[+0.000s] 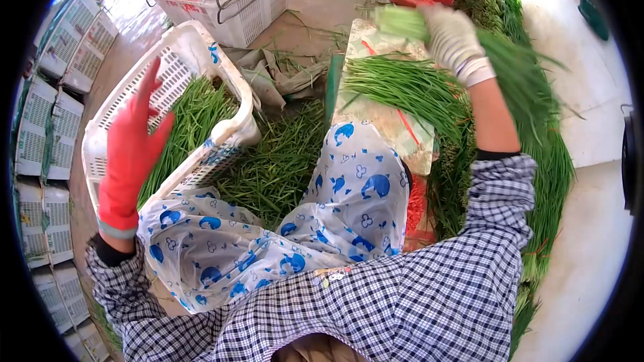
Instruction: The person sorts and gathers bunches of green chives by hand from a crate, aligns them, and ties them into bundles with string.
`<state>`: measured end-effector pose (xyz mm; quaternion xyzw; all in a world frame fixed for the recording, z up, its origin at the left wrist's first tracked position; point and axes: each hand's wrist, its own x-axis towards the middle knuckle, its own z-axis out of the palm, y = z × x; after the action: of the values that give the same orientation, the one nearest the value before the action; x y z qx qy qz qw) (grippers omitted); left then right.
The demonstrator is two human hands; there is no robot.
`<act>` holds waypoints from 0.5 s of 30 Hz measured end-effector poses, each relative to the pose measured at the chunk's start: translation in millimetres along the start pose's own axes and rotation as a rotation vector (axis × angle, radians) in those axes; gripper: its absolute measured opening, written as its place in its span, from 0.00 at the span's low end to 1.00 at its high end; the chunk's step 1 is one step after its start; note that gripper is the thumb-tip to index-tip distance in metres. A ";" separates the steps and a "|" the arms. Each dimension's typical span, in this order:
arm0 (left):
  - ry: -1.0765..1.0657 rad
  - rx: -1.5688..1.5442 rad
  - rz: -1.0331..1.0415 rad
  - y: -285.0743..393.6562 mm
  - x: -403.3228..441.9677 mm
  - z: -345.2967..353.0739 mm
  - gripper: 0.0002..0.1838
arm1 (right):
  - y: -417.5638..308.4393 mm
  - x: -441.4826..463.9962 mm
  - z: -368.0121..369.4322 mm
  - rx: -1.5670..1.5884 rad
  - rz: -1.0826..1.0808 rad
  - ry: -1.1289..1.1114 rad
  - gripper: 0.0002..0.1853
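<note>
Bunch of green stalks (401, 23): held by right hand (453, 37), fingers curled, pale ends left of them; second bunch (402, 87) on board (359, 107) just below. Left hand (127, 154): fingers spread wide over white basket (233, 72); contact unclear.

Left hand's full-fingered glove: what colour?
The left glove is red with a grey cuff band; head view.

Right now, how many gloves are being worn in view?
2: a red glove on the left hand, raised by the white basket, and a pale striped glove on the right hand, holding a green bunch.
</note>
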<state>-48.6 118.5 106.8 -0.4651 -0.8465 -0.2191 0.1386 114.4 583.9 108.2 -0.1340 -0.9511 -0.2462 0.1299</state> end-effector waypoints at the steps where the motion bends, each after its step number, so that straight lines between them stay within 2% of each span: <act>1: -0.079 -0.041 -0.142 -12.7 -18.3 7.3 0.45 | -7.8 -3.9 28.4 0.067 0.018 -0.125 0.24; 2: -0.155 -0.081 -0.283 -24.2 -35.9 13.7 0.45 | -16.3 -7.7 57.0 0.132 0.037 -0.247 0.25; 4: -0.177 -0.036 -0.345 -45.7 -75.9 20.9 0.44 | -39.7 -20.3 129.4 0.408 0.102 -0.160 0.29; 6: -0.229 -0.119 -0.518 -56.3 -110.6 24.8 0.42 | -50.4 -23.3 136.8 0.514 0.309 -0.172 0.33; 7: -0.240 -0.123 -0.521 -57.4 -123.6 25.7 0.42 | -46.5 -24.8 126.0 0.511 0.411 -0.145 0.35; 8: -0.250 -0.208 -0.602 -56.8 -135.0 26.4 0.40 | -32.1 -29.0 146.7 0.642 0.418 0.094 0.33; 9: -0.259 -0.296 -0.681 -55.4 -140.3 28.9 0.39 | -4.7 -39.1 159.3 0.724 0.457 0.120 0.31; 12: -0.283 -0.459 -0.765 -39.1 -133.3 38.5 0.38 | 54.1 -60.6 85.0 1.025 0.659 0.289 0.29; 15: -0.324 -0.501 -0.681 -21.9 -111.2 52.5 0.38 | 129.9 -101.2 25.0 0.889 0.810 0.490 0.30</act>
<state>-9.9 53.6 7.3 -0.2076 -0.8829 -0.3747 -0.1924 245.5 686.7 111.7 -0.3554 -0.7793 0.2162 0.4687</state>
